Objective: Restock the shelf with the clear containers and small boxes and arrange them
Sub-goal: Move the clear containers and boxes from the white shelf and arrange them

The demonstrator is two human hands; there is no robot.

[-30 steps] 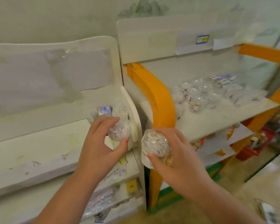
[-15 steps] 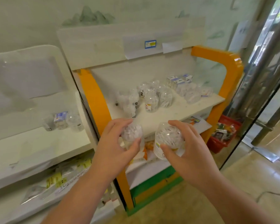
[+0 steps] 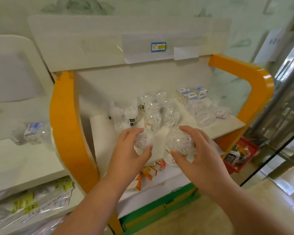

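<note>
The left hand [image 3: 129, 150] curls its fingers [image 3: 126, 135] and thumb around a small clear container [image 3: 143, 139] packed with thin white sticks, holding it just over the front edge of the white shelf [image 3: 227, 126]. The right hand [image 3: 199, 155] grips a larger clear container [image 3: 179, 143] with the same white filling, fingers spread over its domed top and thumb underneath, beside the first. Behind them on the shelf stands a cluster of similar clear containers [image 3: 153, 116], all holding white sticks, and at the back right a few small boxes [image 3: 191, 94] with blue labels. An orange frame [image 3: 64, 126] borders the shelf.
</note>
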